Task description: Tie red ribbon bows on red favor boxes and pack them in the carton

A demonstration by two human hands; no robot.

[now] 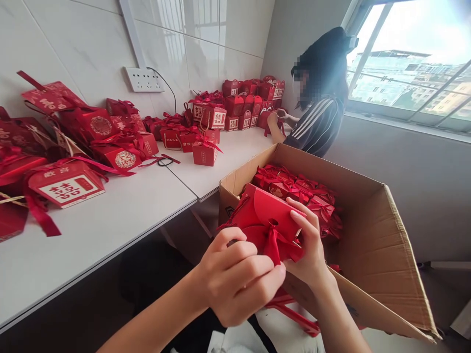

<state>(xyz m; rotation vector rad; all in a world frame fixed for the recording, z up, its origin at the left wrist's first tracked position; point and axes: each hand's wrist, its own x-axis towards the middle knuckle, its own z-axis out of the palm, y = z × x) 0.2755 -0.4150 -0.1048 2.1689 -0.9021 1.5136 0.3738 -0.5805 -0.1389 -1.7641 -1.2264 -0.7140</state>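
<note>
The left hand (241, 274) hides part of a curved-flap, red cardboard box (276, 205), fingers clamped on a glossy red ribbon (273, 245), its end concealed; the right hand (312, 247) grips the box, fingers closed against its side, near an open brown cardboard carton (379, 255).

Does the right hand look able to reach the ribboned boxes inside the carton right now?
Probably not directly: the right hand is occupied holding the red box, though the carton is open above those ribboned boxes.

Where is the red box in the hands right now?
In the head view, the red box is just right of centre, between the left hand and right hand, in front of the open cardboard carton.
</note>
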